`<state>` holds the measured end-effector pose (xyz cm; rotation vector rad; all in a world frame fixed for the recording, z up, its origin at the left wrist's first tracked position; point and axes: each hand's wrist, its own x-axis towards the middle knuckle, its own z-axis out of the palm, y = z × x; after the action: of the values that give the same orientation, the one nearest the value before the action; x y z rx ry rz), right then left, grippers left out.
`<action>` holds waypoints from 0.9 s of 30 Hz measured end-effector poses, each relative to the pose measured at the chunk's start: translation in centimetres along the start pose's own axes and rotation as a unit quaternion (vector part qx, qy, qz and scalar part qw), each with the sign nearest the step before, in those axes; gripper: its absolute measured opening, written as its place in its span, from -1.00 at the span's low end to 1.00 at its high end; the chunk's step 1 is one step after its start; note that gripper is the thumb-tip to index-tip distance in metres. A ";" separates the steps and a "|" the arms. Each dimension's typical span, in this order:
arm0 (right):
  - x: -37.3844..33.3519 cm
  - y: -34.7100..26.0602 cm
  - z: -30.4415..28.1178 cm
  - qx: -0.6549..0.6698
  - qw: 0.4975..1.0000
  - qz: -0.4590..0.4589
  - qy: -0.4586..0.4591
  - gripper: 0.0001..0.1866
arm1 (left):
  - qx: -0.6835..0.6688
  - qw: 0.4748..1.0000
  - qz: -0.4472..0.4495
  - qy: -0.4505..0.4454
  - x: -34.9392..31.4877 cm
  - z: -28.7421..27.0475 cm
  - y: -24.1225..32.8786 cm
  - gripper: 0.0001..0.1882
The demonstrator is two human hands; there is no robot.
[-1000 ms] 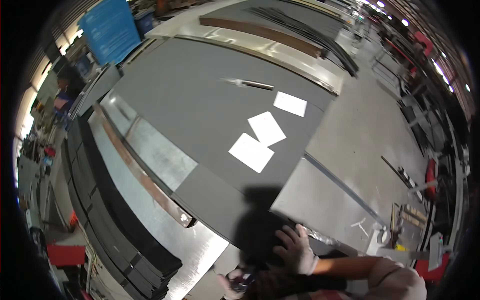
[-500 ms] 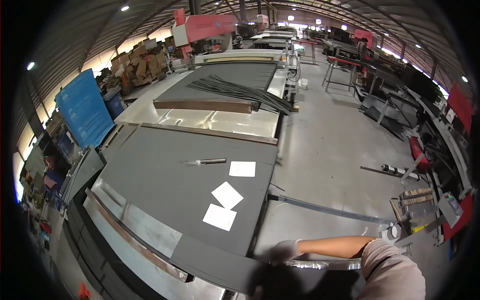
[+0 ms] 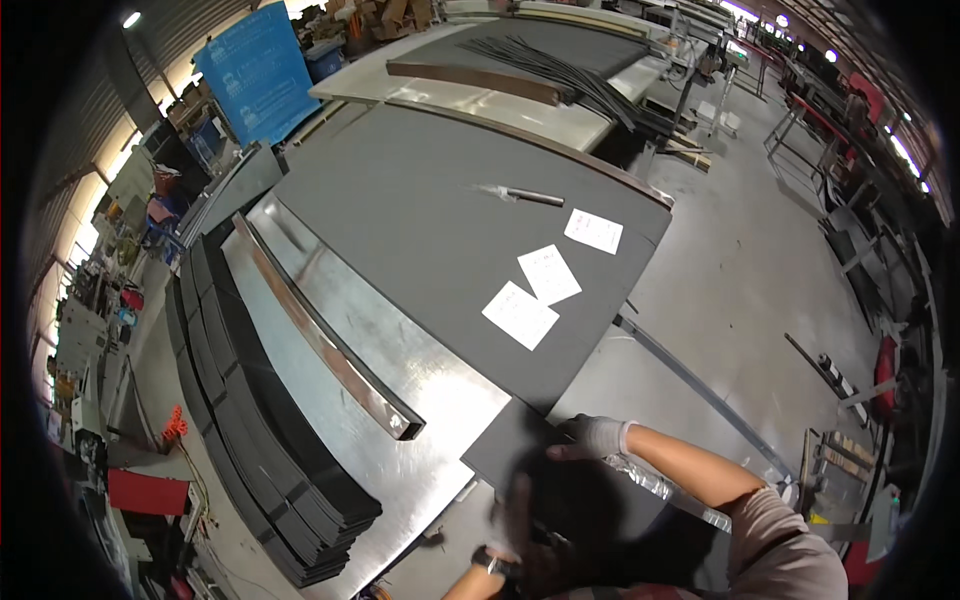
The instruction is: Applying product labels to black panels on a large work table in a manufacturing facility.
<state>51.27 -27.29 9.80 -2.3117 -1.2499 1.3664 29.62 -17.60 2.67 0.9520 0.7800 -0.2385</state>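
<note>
Grey strip [image 3: 497, 438]: edge apparently clamped by the right hand [image 3: 597, 437], between fingers and thumb, seemingly for steadiness; left hand [image 3: 510, 518] placed nearby, its finger state cannot be told.

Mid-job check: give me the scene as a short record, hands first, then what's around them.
Right hand: gloved, at the right side of a dark panel; grip unclear
Left hand: blurred, below the panel; grip unclear
Large sheet: dark gray, spread ahead
On the sheet: three white papers, a dark-handled tool
To the left: brown bar on bare metal; stack of black strips
</note>
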 end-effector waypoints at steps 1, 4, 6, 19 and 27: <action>0.5 -0.5 0.0 0.062 0.998 0.026 0.011 -0.02 | -0.205 0.978 -0.042 -0.020 1.2 0.0 1.8 -0.37; -0.6 0.4 -0.7 -0.122 0.987 -0.012 -0.101 0.02 | 0.272 0.939 0.178 0.112 -1.1 1.1 -2.3 -0.38; -1.7 -1.1 -2.1 -0.261 0.917 0.024 -0.301 0.07 | 0.392 0.894 0.208 0.060 -2.3 1.6 -5.1 -0.34; -4.4 1.3 -1.4 -0.062 0.996 0.049 -0.041 -0.16 | 0.271 0.934 0.149 0.181 -2.3 -1.0 3.0 -0.47; -9.5 -3.5 -1.4 0.016 0.956 -0.292 0.015 -0.66 | 0.261 0.956 0.129 -0.034 -8.5 -0.1 2.8 -0.67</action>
<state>48.24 -31.75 18.54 -1.7135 -1.6989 1.1185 24.93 -17.13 10.27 1.5243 0.5259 -0.2525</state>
